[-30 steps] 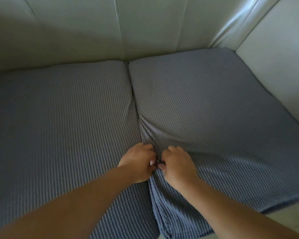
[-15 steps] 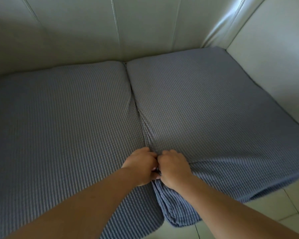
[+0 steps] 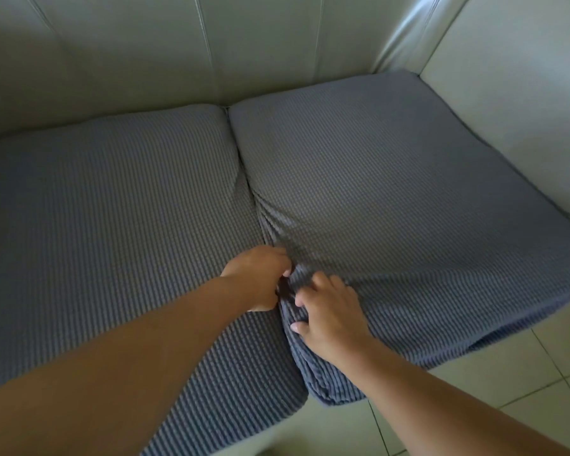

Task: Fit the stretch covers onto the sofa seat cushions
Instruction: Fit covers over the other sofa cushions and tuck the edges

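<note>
Two seat cushions in grey-blue ribbed stretch covers lie side by side on a pale sofa. The left cushion [image 3: 112, 225] lies flat in its place. The right cushion [image 3: 392, 192] sticks out past the sofa's front over the floor, its near left corner [image 3: 329, 390] hanging down. My left hand [image 3: 260, 278] is closed on bunched cover fabric in the gap between the two cushions. My right hand [image 3: 329, 317] presses on the right cushion's near left edge, its fingers curled into the wrinkled cover. Creases fan out from both hands across the right cover.
The sofa's pale backrest [image 3: 244, 51] runs across the top, and its armrest [image 3: 507, 110] stands against the right cushion's far side. Pale floor tiles [image 3: 524, 373] show at the lower right, under the overhanging cushion.
My right hand has slid down from beside the left hand toward the near corner, fingers spreading. More of the floor and the cushion's overhanging front shows. The left hand keeps its pinch.
</note>
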A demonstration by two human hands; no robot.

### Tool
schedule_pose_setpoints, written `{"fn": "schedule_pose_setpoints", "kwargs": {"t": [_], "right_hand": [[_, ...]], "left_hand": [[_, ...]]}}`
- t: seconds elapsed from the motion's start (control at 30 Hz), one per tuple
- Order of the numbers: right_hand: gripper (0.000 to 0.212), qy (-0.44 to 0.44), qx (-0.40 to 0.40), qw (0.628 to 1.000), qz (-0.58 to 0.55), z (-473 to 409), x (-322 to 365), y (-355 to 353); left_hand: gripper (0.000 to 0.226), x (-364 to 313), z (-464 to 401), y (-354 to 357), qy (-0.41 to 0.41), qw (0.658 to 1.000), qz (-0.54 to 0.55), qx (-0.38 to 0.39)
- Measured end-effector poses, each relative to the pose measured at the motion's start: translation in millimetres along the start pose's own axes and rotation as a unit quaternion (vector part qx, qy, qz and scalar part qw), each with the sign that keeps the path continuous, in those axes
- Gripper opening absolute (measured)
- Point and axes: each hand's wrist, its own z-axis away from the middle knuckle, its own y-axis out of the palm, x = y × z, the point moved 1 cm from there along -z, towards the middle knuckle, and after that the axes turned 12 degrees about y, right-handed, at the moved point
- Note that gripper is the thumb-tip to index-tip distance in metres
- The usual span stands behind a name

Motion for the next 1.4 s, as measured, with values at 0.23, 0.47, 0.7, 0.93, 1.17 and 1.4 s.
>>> {"fn": "schedule_pose_setpoints", "kwargs": {"t": [0.23,0.47,0.7,0.93,1.17,1.4], "right_hand": [[0.026,0.025,0.030,0.999,0.031,1.6,15.7,5.1],[0.023,-0.023,0.148,0.988,0.033,-0.3,13.0,-1.9],[0.045,0.011,0.062,0.997,-0.049,10.0,-6.7,-6.3],[0.062,-0.040,0.053,0.998,0.014,17.6,-14.1,8.2],[0.057,-0.017,0.025,0.999,0.033,-1.7,-6.7,19.6],[0.043,-0.053,-0.067,0.993,0.076,-30.8,11.0,18.3]], "left_hand": [[0.015,-10.9,5.1,11.9,0.001,0.999,-0.039,-0.004],[0.023,-17.7,10.9,10.4,0.004,0.997,-0.055,0.059],[0.023,-30.1,12.6,4.6,-0.082,0.997,-0.013,-0.005],[0.034,-13.6,11.8,19.9,-0.132,0.978,0.063,-0.147],[0.035,3.8,-5.8,23.1,-0.120,0.977,0.048,-0.168],[0.020,17.3,-13.8,7.8,-0.060,0.991,-0.056,-0.107]]}}
